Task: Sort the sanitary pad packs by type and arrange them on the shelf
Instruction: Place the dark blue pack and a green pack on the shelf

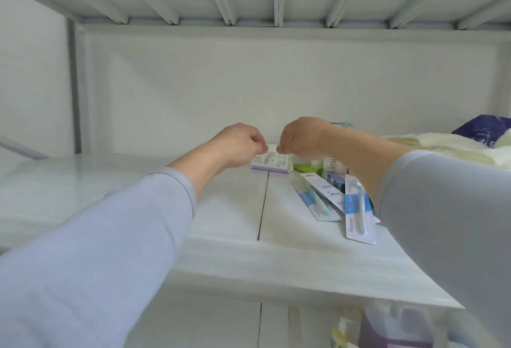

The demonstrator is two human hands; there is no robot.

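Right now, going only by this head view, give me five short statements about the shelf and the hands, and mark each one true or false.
1. Both hands, the left hand and the right hand, are up at the back of the shelf. True.
2. The white and purple pack lies at the shelf's front edge. False: it sits far back, near the rear wall, just behind the two hands.
3. Packaged toothbrushes lie to the right of the shelf's seam. True.
4. The left hand holds a toothbrush. False: its fingers are curled near the pack, and no toothbrush is in it.
5. A dark blue bag sits at the far left. False: it is at the far right.
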